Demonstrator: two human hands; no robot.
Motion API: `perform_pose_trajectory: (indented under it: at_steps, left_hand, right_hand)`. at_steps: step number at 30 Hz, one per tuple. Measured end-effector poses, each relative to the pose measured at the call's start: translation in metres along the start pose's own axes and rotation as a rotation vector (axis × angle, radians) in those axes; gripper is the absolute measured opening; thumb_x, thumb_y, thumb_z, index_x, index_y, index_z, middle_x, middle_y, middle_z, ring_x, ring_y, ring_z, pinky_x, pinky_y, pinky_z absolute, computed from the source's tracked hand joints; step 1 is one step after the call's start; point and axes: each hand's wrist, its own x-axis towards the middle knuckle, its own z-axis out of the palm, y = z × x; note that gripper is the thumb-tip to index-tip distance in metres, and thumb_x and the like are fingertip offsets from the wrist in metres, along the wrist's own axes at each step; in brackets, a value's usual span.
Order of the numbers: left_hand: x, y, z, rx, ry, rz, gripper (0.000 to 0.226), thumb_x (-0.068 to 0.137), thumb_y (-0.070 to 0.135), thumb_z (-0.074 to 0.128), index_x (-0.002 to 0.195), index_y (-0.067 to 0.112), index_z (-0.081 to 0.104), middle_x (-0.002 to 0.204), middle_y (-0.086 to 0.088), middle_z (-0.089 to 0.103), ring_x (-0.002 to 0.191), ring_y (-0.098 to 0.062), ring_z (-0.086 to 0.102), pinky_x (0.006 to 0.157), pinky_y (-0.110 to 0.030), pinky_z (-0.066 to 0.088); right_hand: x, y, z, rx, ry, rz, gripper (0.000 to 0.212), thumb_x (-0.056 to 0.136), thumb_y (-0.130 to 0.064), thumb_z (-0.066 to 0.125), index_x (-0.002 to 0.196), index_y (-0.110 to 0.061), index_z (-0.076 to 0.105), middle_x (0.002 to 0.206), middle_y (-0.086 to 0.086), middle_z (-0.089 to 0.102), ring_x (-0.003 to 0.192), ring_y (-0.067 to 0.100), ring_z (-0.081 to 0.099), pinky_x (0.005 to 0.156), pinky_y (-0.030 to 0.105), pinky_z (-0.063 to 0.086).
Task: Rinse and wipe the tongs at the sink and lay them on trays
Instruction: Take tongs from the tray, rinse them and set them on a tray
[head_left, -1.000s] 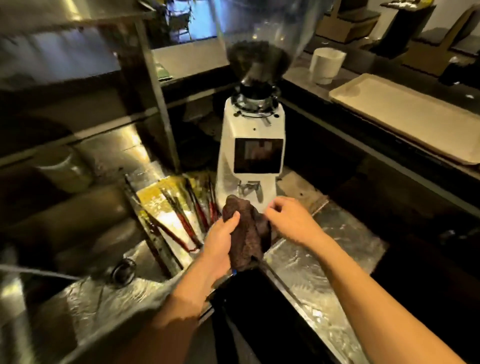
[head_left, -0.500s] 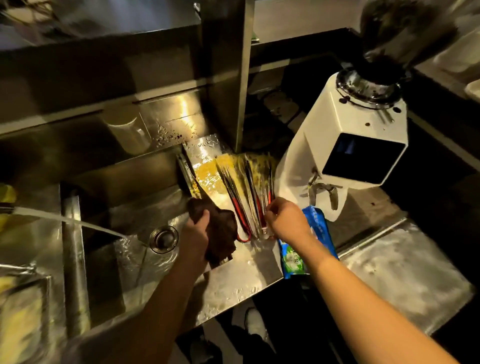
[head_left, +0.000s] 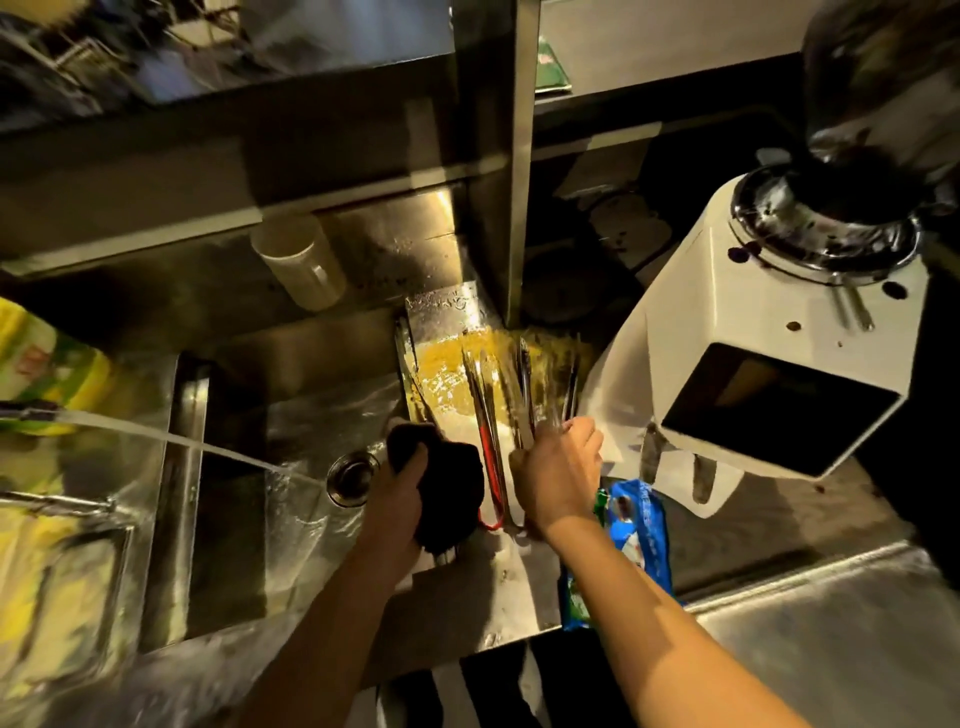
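Note:
Several metal tongs (head_left: 524, 384) lie side by side on a yellow cloth (head_left: 447, 374) on the steel counter just right of the sink (head_left: 291, 426). One pair has red handles (head_left: 488, 457). My right hand (head_left: 558, 478) rests on the near ends of the right-hand tongs, fingers curled around them. My left hand (head_left: 400, 493) grips a dark wiping cloth (head_left: 447, 483) at the sink's right rim. A stream of water (head_left: 171, 441) runs from the left into the sink, landing near the drain (head_left: 353, 475).
A white coffee grinder (head_left: 753, 353) stands close to the right of the tongs. A blue packet (head_left: 634, 525) lies under my right forearm. A pale cup (head_left: 301, 265) sits behind the sink. A yellow-green bottle (head_left: 47, 369) stands at the left.
The view has swung left and down from the grinder to the sink. My right hand has reached onto the tongs' near ends. My left hand keeps hold of the dark cloth.

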Motion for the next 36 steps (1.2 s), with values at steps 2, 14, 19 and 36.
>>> perform_pose_trajectory:
  at_steps: [2, 14, 19, 36]
  left_hand:
    - [0.0, 0.004, 0.0, 0.01, -0.006, 0.02, 0.037, 0.084, 0.032, 0.075, 0.117, 0.018, 0.068, 0.113, -0.01, 0.073, 0.101, -0.032, 0.071, 0.09, -0.049, 0.057]
    - [0.004, 0.028, -0.085, -0.191, 0.052, -0.026, 0.027, 0.091, 0.024, 0.066, 0.112, 0.007, 0.066, 0.111, -0.033, 0.064, 0.077, -0.039, 0.072, 0.067, -0.046, 0.06]
    - [0.013, 0.06, -0.163, -0.395, 0.045, -0.035, 0.026, 0.099, 0.032, 0.049, 0.111, 0.012, 0.06, 0.096, -0.007, 0.064, 0.086, -0.023, 0.063, 0.079, -0.038, 0.054]
    - [0.105, 0.12, -0.24, -0.298, 0.104, -0.112, 0.033, 0.098, 0.039, 0.055, 0.097, 0.008, 0.066, 0.072, -0.006, 0.076, 0.062, -0.024, 0.074, 0.052, -0.032, 0.058]
  right_hand:
    - [0.001, -0.005, -0.012, -0.008, 0.02, -0.007, 0.013, 0.091, -0.025, 0.062, 0.093, -0.014, 0.055, 0.112, 0.005, 0.041, 0.103, 0.02, 0.039, 0.083, 0.027, 0.035]
    - [-0.036, -0.078, -0.032, 0.074, -0.308, -0.281, 0.02, 0.087, -0.025, 0.065, 0.095, -0.008, 0.057, 0.102, 0.017, 0.062, 0.093, 0.037, 0.062, 0.069, 0.034, 0.045]
    - [-0.071, -0.131, -0.011, 0.465, -0.666, -0.186, 0.02, 0.089, -0.018, 0.059, 0.099, -0.032, 0.05, 0.077, 0.001, 0.063, 0.056, 0.016, 0.066, 0.038, 0.024, 0.042]
    - [-0.13, -0.226, 0.075, 0.292, -1.05, -0.084, 0.02, 0.067, -0.007, 0.05, 0.082, -0.01, 0.064, 0.053, 0.002, 0.052, 0.047, 0.019, 0.045, 0.046, 0.028, 0.034]
